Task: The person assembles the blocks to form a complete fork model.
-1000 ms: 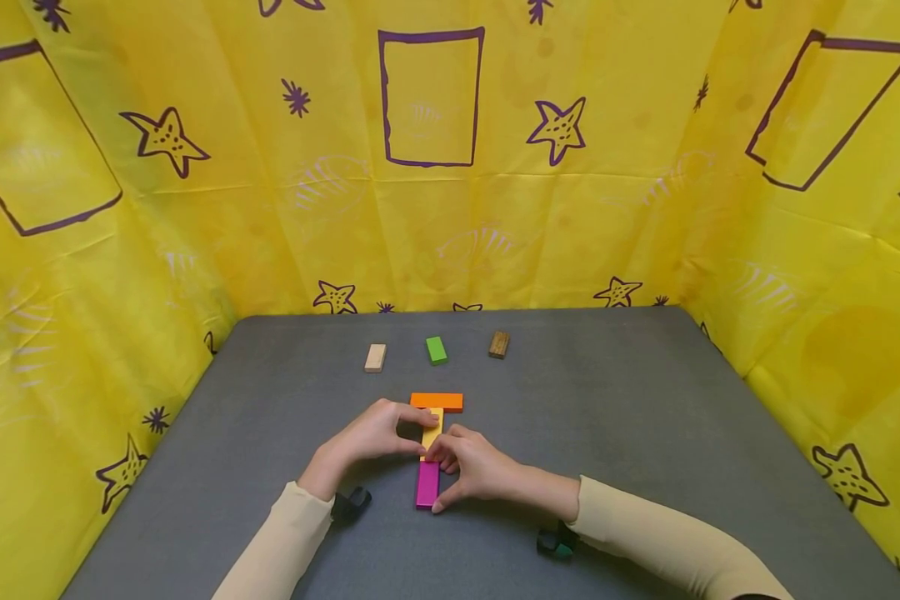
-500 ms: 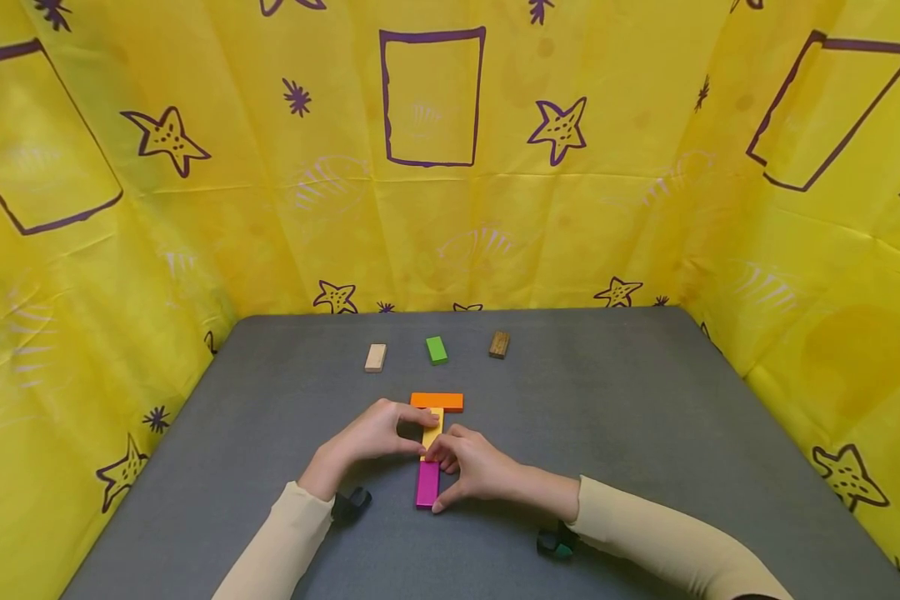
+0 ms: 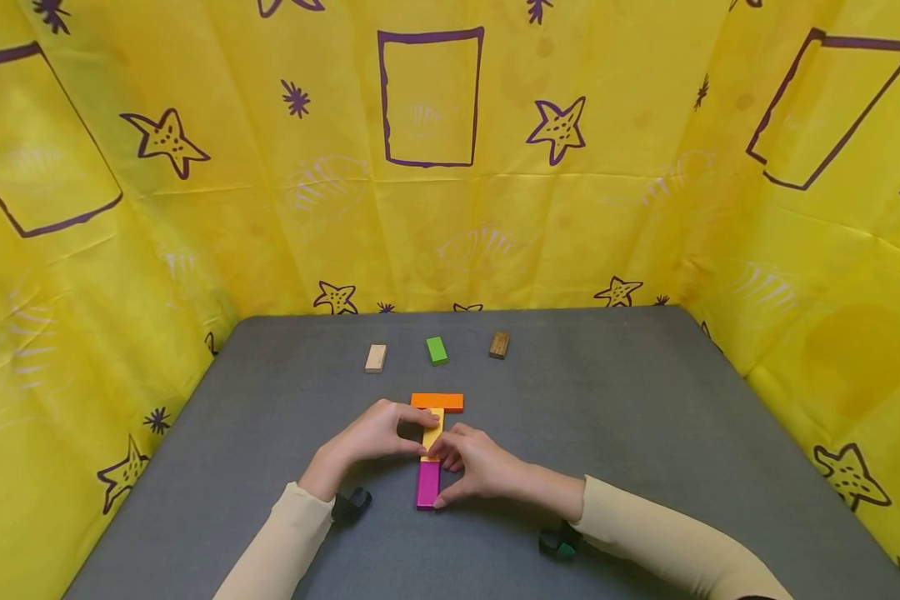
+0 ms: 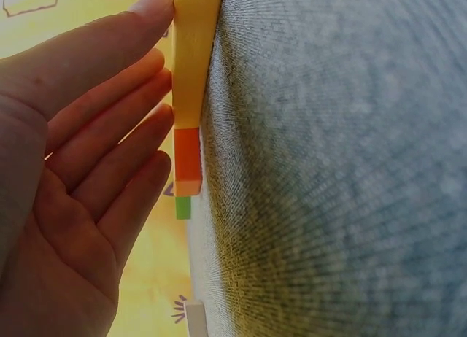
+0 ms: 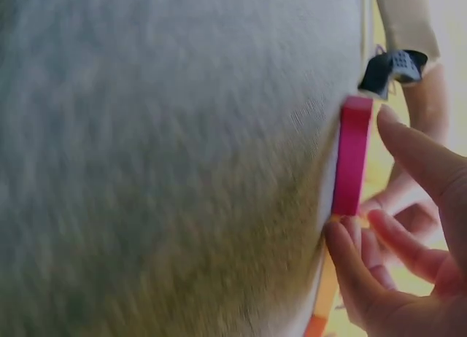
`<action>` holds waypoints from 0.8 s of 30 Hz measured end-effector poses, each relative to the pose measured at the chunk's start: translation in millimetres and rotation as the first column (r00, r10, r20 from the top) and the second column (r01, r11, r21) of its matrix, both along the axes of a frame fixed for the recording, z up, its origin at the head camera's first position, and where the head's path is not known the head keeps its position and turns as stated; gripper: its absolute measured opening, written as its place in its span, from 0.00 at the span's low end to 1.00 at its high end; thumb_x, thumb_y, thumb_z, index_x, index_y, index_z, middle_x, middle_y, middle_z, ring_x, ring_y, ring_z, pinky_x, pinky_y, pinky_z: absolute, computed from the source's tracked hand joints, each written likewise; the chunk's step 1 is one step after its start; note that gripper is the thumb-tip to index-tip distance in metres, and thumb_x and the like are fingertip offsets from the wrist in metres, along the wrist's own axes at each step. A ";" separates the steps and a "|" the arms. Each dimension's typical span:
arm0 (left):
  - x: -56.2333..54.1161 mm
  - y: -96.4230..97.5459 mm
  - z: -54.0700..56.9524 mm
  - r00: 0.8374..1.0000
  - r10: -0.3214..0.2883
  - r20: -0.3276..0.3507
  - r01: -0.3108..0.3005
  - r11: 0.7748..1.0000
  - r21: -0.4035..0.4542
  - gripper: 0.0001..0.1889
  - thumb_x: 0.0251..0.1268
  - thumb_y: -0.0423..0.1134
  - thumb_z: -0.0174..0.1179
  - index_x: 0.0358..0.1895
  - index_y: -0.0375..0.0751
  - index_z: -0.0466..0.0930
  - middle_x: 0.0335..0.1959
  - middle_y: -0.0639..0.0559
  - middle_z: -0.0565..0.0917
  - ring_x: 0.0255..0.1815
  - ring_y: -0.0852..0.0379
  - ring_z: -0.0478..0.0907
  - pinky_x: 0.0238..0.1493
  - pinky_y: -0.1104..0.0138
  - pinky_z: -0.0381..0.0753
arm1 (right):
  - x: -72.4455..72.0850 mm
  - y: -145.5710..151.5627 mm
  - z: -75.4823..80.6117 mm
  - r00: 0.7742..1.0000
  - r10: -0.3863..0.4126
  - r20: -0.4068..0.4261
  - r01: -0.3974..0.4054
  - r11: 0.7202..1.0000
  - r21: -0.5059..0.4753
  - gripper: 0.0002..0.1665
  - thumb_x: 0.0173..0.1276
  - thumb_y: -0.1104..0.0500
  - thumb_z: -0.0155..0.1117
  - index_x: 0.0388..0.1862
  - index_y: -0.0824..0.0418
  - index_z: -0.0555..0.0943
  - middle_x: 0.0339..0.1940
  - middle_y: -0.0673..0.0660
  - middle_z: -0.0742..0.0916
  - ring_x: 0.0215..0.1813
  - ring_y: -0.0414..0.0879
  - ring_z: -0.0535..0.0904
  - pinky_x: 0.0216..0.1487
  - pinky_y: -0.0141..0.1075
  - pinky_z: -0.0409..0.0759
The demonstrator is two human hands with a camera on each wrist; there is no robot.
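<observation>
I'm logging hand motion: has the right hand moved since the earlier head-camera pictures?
Yes, slightly: in the head view the right hand has shifted a little to the right, judged against the orange block, which has stayed put.

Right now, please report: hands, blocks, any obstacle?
Left hand on yellow block. Right hand beside magenta block. Orange block crosswise at yellow's far end. No obstacle seen.

Across all 3 views I am finding nothing legible: I am making out no words, labels, brands, numbers or signs, and the yellow curtain (image 3: 435,208) is bearing drawn stars and frames, not lettering.
</observation>
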State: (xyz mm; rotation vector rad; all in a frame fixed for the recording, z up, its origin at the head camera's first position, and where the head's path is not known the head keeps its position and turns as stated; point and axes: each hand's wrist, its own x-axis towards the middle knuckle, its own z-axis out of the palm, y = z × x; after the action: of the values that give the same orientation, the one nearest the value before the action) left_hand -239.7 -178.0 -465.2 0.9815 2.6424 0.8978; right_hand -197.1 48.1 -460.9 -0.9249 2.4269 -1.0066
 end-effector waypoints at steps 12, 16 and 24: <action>-0.8 1.1 0.7 1.000 -0.001 -0.019 0.001 1.000 -0.018 0.24 0.50 0.47 0.72 0.54 0.55 0.82 0.50 0.67 0.83 0.57 0.64 0.76 0.61 0.61 0.75 | -37.6 22.0 17.2 0.983 -0.106 -0.147 0.097 0.993 -0.069 0.28 0.53 0.48 0.74 0.49 0.61 0.79 0.41 0.53 0.80 0.42 0.45 0.81 0.45 0.32 0.83; -0.1 0.8 1.1 1.000 0.001 -0.001 -0.001 1.000 -0.018 0.24 0.51 0.47 0.71 0.54 0.55 0.82 0.50 0.67 0.83 0.58 0.63 0.76 0.61 0.59 0.74 | -51.9 27.6 22.3 0.972 -0.160 -0.174 0.148 0.986 -0.084 0.29 0.53 0.47 0.74 0.49 0.62 0.79 0.42 0.56 0.81 0.44 0.48 0.81 0.47 0.37 0.83; -0.5 1.0 0.6 1.000 0.004 -0.003 -0.004 1.000 -0.017 0.24 0.51 0.47 0.71 0.55 0.55 0.82 0.51 0.68 0.82 0.60 0.64 0.75 0.62 0.60 0.73 | -80.0 39.1 22.8 0.954 -0.231 -0.193 0.215 0.971 -0.100 0.28 0.54 0.50 0.74 0.50 0.63 0.79 0.48 0.61 0.84 0.49 0.51 0.81 0.53 0.42 0.81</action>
State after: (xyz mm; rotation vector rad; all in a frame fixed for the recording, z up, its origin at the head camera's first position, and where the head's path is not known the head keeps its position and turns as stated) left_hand -240.2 -177.0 -464.6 0.9751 2.6507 0.8741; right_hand -277.1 87.2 -438.1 -0.8268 2.7300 -1.1415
